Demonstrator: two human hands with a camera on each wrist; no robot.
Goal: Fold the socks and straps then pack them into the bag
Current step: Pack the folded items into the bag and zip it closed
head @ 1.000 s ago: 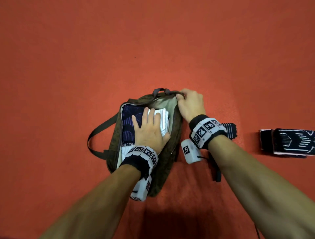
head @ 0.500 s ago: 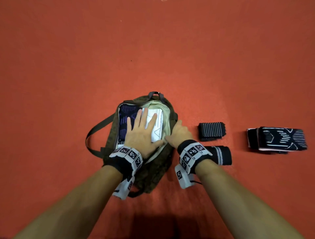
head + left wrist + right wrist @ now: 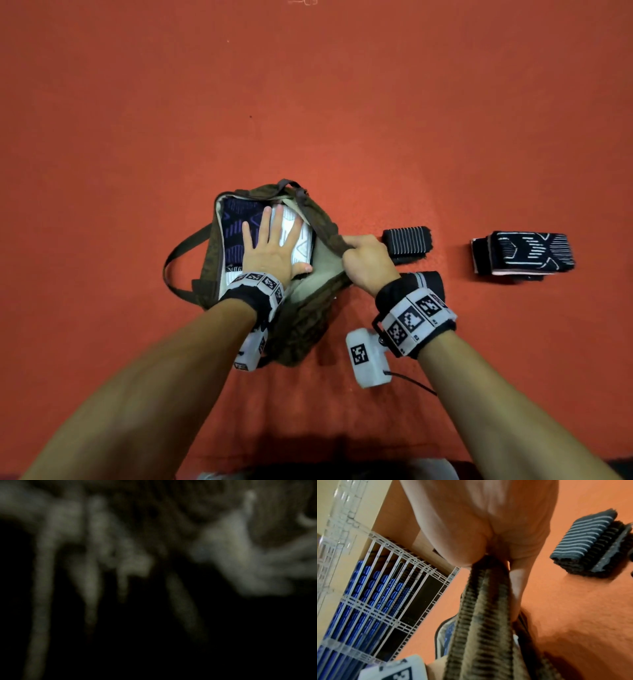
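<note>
Head view showed the red counter (image 3: 342, 102) as the largest surface, carrying every item. The olive bag (image 3: 308, 322) lay open near its middle, its dark carrying strap (image 3: 178, 253) looped out to the left side.

Inside the bag, a dark sock with purple pattern (image 3: 236, 222) lay at the left and a white folded sock (image 3: 294, 236) lay at the right, side by side. My left hand (image 3: 270, 257) rested flat on both, fingers straight and spread, gripping nothing. The left wrist view was dark and blurred; no detail could be read from it.

My right hand (image 3: 366, 263) was clenched around the right edge of the bag opening, pulling the fabric toward the right. The right wrist view confirmed this: my right hand (image 3: 488, 527) had thumb and fingers bunched around a fold of the ribbed olive fabric (image 3: 481, 615).

Three items lay outside the bag, to its right. A patterned black-and-white strap (image 3: 524, 253), folded, lay farthest right, well apart from the bag. A folded black strap with white stripes (image 3: 407, 243) lay just beside my right hand. A third dark rolled piece with a white band (image 3: 428, 284) lay partly hidden behind my right wrist.

A white wire rack (image 3: 385, 588) holding blue objects appeared in the right wrist view.
</note>
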